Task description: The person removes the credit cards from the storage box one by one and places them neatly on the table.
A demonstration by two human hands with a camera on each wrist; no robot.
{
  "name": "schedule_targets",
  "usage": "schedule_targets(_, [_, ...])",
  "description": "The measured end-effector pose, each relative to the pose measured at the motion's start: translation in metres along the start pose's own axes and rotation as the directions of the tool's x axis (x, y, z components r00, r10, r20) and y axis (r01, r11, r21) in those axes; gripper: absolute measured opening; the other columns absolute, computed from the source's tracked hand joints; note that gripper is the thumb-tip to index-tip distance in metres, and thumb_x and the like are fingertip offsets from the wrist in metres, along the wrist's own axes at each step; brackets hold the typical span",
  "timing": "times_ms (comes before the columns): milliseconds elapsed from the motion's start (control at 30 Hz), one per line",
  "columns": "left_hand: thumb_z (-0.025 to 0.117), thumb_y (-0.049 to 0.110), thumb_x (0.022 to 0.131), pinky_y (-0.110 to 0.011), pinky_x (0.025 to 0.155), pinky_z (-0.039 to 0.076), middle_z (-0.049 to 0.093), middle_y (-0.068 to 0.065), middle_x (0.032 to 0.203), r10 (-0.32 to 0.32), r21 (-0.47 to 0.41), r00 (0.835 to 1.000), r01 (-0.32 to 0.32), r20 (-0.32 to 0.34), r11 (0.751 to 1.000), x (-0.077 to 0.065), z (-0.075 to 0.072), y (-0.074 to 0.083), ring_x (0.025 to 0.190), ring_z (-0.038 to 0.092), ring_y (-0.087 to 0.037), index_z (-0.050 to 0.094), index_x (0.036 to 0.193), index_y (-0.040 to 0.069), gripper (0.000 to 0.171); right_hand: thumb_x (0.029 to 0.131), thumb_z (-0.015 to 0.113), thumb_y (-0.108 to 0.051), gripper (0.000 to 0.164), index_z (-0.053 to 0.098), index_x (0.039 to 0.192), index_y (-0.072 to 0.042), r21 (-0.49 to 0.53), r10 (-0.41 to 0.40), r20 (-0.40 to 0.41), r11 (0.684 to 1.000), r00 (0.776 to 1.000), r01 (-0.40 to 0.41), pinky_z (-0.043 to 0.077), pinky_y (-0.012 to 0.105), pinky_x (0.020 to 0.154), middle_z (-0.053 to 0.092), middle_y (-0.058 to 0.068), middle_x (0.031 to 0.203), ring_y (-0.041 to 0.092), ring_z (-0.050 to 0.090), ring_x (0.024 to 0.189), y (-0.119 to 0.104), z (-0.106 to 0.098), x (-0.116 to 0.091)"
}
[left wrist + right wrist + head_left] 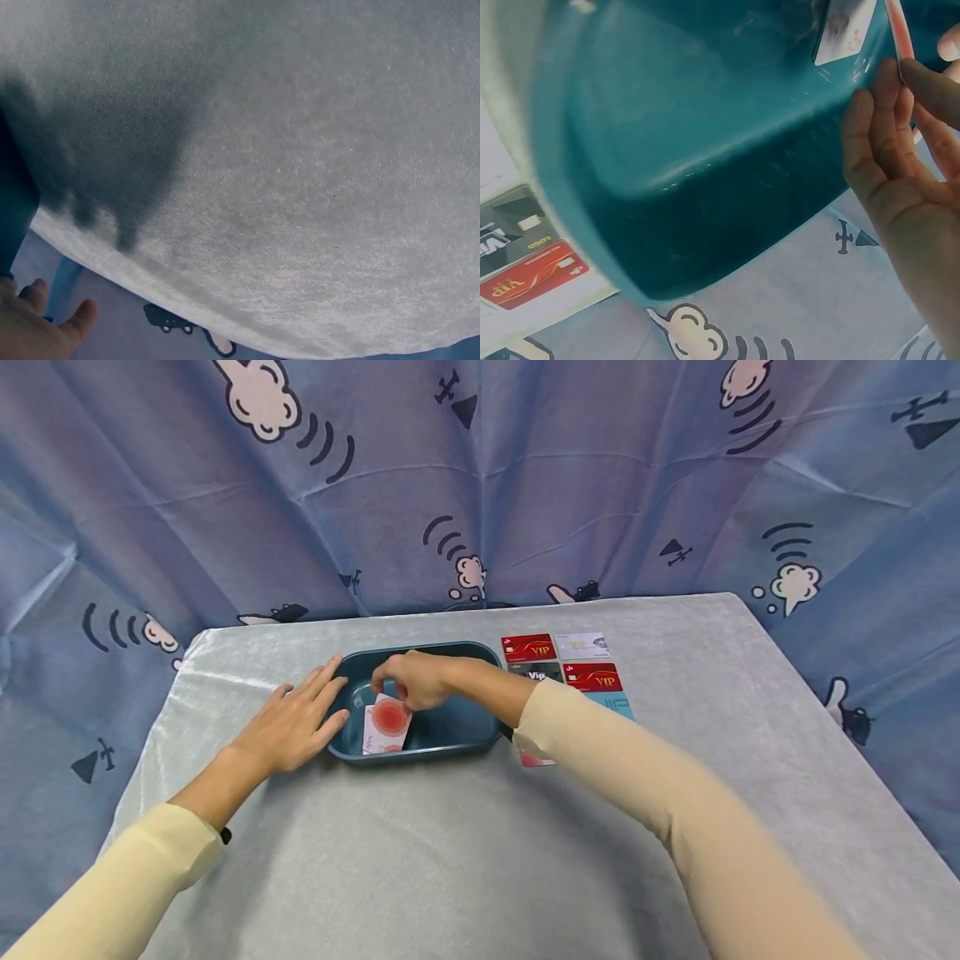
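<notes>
A dark teal plastic bin (457, 727) stands on the table. Inside its left half my right hand (422, 680) pinches a white card with a red circle (390, 717) between thumb and fingers. The right wrist view shows that card (900, 34) nearly edge-on, with another card (847, 30) lying on the bin floor beside it. My left hand (288, 727) touches the bin's left end with its fingers straight. Only part of the left hand (34, 319) enters the left wrist view, at the lower left corner.
Right of the bin, several cards lie in rows, among them a red VIP card (528, 647), a white VIP card (582, 646), a black VIP card (536, 671) and a blue card (613, 703). My right forearm covers part of them. A patterned curtain (480, 485) hangs behind the table.
</notes>
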State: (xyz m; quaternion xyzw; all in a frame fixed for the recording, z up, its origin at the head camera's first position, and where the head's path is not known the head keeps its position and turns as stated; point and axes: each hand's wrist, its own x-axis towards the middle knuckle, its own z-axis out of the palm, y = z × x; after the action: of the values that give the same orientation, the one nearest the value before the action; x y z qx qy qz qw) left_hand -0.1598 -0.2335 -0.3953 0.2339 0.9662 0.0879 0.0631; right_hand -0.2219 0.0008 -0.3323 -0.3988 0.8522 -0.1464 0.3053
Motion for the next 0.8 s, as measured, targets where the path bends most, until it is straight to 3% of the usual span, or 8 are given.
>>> schedule_targets(300, [0.039,0.039,0.106,-0.067,0.109,0.025,0.007,-0.011,0.167,0.005,-0.001,1.0,-0.005,-0.009,1.0,0.0,0.0,0.001,0.148,0.022,-0.038,0.035,0.152,0.0,0.06,0.093,0.065,0.0,0.034,0.056,0.125,-0.01,0.014,-0.04,-0.025,0.999,0.999,0.041,0.051,0.022,0.068,0.064,0.006,0.091,0.016,0.062,0.077,0.007,0.004,-0.021])
schedule_targets(567, [0.039,0.039,0.106,-0.066,0.108,0.025,0.008,-0.01,0.167,0.005,-0.003,1.0,-0.005,-0.021,1.0,-0.002,0.001,0.001,0.149,0.022,-0.037,0.035,0.152,0.001,0.06,0.093,0.065,0.002,0.034,0.057,0.124,-0.008,0.024,-0.05,-0.037,0.998,0.998,0.051,0.054,0.021,0.073,0.064,0.006,0.095,0.017,0.064,0.082,0.008,0.0,-0.048])
schedule_targets(800, [0.038,0.038,0.106,-0.066,0.109,0.024,0.007,-0.01,0.167,0.004,0.0,1.0,-0.004,-0.012,1.0,-0.002,0.001,0.0,0.149,0.021,-0.037,0.034,0.153,0.001,0.06,0.093,0.064,0.004,0.038,0.057,0.128,-0.009,0.059,-0.005,-0.05,0.998,0.999,0.008,0.056,0.023,0.075,0.063,0.006,0.1,0.019,0.063,0.091,0.021,-0.007,-0.071])
